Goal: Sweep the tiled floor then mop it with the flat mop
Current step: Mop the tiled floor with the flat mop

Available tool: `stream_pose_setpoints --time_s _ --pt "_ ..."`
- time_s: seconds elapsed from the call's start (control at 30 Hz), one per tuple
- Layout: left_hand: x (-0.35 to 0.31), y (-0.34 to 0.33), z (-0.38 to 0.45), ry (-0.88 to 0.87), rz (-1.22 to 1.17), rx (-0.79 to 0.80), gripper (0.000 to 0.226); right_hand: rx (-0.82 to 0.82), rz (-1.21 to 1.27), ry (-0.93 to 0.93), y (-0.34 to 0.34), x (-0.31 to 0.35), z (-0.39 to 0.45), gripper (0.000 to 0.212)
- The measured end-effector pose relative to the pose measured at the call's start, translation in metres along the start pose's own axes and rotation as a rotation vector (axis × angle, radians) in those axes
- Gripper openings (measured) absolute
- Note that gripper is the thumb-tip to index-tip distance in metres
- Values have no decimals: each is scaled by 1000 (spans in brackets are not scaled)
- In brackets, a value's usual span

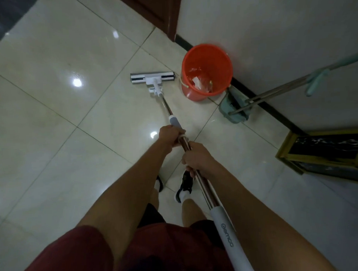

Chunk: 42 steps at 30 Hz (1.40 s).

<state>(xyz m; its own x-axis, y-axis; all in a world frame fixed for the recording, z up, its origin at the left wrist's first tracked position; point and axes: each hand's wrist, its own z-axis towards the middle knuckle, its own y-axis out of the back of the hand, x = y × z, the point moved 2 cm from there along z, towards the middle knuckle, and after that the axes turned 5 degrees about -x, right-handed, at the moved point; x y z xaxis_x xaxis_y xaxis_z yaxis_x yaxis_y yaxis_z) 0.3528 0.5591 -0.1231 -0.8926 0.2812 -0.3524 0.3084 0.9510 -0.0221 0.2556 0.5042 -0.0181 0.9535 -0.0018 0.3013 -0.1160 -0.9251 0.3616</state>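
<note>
While both hands grip the flat mop's handle (197,176), left hand (171,136) ahead of right hand (197,159), fingers curled round it, the mop head (152,78) lies flat on the tiled floor (61,111) beside an orange bucket (206,71).

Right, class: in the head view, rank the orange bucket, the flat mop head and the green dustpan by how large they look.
1. Orange bucket, clearly largest.
2. and 3. Flat mop head and green dustpan look alike; the dustpan sits partly behind the bucket, so I won't rank them.
</note>
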Motion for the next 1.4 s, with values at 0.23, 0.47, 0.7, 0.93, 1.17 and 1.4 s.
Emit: stream_pose_setpoints --time_s 0.23,0.47,0.7,0.93,1.17,1.4 --pt "-15 -26 1 2 -25 43 36 -39 -247 124 35 9 5 21" --pt "11 -44 3 28 -43 44 29 -32 -198 120 44 -21 7 24" --pt "42 -52 9 26 50 -17 45 -160 -321 199 32 -64 14 4" --pt "55 -52 -10 10 30 -40 39 -202 -432 297 35 -81 0 8" --pt "62 -22 -31 -14 -90 -111 10 -15 -493 396 33 -72 -16 8" --pt "64 46 -48 -35 -231 -214 25 145 -444 495 -2 -48 -34 5"
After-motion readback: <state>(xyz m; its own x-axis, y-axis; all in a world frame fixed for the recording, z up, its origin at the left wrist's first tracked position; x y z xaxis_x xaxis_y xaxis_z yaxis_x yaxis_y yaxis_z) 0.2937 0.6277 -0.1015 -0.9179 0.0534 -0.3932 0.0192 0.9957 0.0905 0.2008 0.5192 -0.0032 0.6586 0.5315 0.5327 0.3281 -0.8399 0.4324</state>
